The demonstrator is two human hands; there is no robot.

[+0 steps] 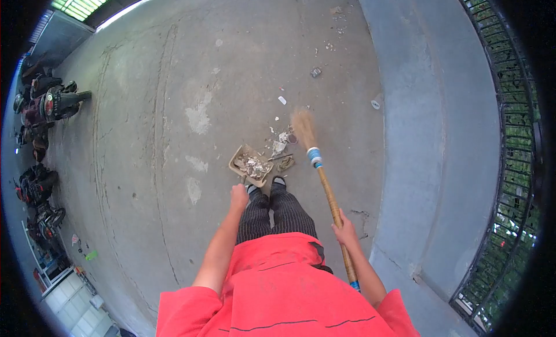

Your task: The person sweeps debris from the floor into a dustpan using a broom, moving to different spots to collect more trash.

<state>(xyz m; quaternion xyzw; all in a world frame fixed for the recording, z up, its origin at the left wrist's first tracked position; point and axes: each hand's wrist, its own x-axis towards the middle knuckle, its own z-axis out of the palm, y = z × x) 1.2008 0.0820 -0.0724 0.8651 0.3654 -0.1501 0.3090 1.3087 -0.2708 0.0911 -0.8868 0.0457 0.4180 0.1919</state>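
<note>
My left hand [238, 196] is closed around the short handle of a dustpan [236, 157], which rests on the floor just ahead of my feet. Paper scraps and dirt lie in the pan. In my right hand [346, 230] is the long handle of a broom [328, 192]. Its pale bristles [304, 127] point away from me, to the right of a small litter pile. That pile includes a crumpled white wrapper [278, 147], a cup-like round piece [291, 139] and a brownish crumpled piece [285, 164], close to the dustpan's right side.
More litter is scattered farther ahead, including a grey crumpled piece [315, 72] and a white scrap [282, 100]. A clear cup-like piece [375, 104] lies by the blue-grey wall [411, 105] on the right. Several motorbikes [55, 102] stand along the left. The concrete floor [133, 134] has long cracks.
</note>
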